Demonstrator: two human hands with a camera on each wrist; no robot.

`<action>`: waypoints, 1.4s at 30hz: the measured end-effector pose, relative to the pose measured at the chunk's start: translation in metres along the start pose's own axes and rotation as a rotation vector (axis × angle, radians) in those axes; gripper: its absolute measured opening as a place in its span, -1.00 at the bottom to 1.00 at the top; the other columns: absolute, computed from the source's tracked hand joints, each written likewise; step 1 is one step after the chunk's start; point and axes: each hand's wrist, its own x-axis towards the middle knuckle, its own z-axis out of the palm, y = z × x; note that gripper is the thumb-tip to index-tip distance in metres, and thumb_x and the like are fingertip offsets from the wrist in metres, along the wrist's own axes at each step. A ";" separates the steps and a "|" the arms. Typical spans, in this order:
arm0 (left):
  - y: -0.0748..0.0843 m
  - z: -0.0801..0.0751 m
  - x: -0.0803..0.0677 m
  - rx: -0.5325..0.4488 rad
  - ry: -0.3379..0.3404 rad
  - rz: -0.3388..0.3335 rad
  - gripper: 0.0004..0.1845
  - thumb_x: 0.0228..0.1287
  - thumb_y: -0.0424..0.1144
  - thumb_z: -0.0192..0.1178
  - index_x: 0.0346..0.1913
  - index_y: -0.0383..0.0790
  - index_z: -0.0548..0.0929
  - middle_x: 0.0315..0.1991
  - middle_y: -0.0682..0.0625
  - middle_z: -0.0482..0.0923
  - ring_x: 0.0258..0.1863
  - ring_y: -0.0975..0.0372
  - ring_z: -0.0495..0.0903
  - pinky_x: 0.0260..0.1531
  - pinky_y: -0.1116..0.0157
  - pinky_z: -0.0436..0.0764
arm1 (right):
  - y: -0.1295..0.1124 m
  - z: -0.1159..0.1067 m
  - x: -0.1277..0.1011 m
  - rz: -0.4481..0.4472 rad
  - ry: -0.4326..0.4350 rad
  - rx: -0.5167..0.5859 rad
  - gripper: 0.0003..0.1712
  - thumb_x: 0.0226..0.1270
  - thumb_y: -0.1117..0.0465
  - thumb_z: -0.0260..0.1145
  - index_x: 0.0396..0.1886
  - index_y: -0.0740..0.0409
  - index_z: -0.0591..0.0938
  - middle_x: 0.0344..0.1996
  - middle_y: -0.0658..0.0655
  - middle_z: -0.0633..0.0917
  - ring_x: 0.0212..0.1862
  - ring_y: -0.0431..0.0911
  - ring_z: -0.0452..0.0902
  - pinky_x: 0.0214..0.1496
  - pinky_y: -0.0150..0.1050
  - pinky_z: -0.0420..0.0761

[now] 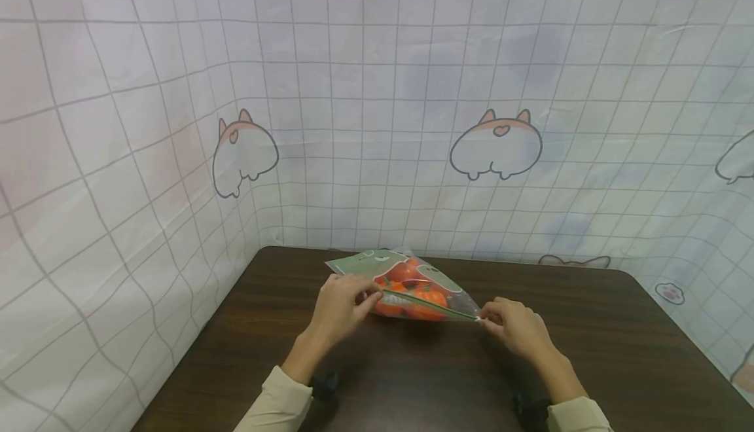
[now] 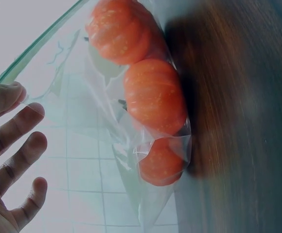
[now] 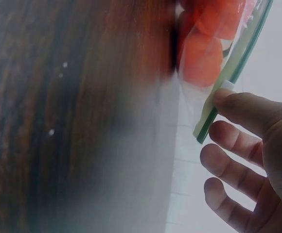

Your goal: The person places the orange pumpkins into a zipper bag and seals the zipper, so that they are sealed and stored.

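Note:
A clear slider bag point(image 1: 377, 262) with pale green printing sits on the table, its green zip strip point(image 1: 430, 304) slanting along the near side. Inside are several small orange-red pumpkins point(image 2: 155, 97), ribbed and with dark stems. My left hand point(image 1: 344, 304) pinches the zip edge near its left end between thumb and forefinger, the other fingers spread loosely. At the right end, my right hand point(image 1: 518, 328) pinches the strip, with the thumb at the small white slider point(image 3: 227, 85). A short end of the strip sticks out past that thumb in the right wrist view.
The dark wood table point(image 1: 412, 379) carries the bag near its middle. Behind it and on both sides hangs a white grid-patterned cloth point(image 1: 377, 177) printed with corgis. Dark straps point(image 1: 325, 385) sit at both wrists, beside light sleeves point(image 1: 277, 402).

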 end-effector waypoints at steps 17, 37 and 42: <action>-0.006 -0.007 0.001 0.018 0.009 -0.035 -0.96 0.29 -0.14 0.39 -0.33 0.07 0.79 -0.40 0.24 0.73 -0.47 0.42 0.56 -0.28 0.27 0.45 | 0.005 -0.003 0.000 0.034 -0.017 -0.008 -0.97 0.27 0.08 0.48 -0.33 -0.17 0.75 -0.42 -0.15 0.66 -0.39 -0.24 0.54 -0.45 -0.18 0.48; -0.011 -0.007 0.002 0.007 0.009 -0.040 -0.97 0.25 -0.16 0.42 -0.35 0.07 0.78 -0.45 0.23 0.70 -0.49 0.42 0.54 -0.26 0.25 0.46 | 0.008 -0.003 -0.001 0.061 -0.048 0.015 -0.95 0.28 0.07 0.47 -0.27 -0.14 0.76 -0.39 -0.15 0.67 -0.40 -0.23 0.50 -0.47 -0.21 0.44; -0.010 -0.006 0.001 0.011 0.018 -0.038 -0.96 0.25 -0.12 0.42 -0.34 0.07 0.78 -0.45 0.24 0.70 -0.49 0.44 0.53 -0.29 0.29 0.43 | 0.009 -0.002 -0.001 0.064 -0.055 0.010 -0.94 0.27 0.08 0.47 -0.27 -0.15 0.76 -0.39 -0.14 0.67 -0.41 -0.23 0.50 -0.47 -0.21 0.44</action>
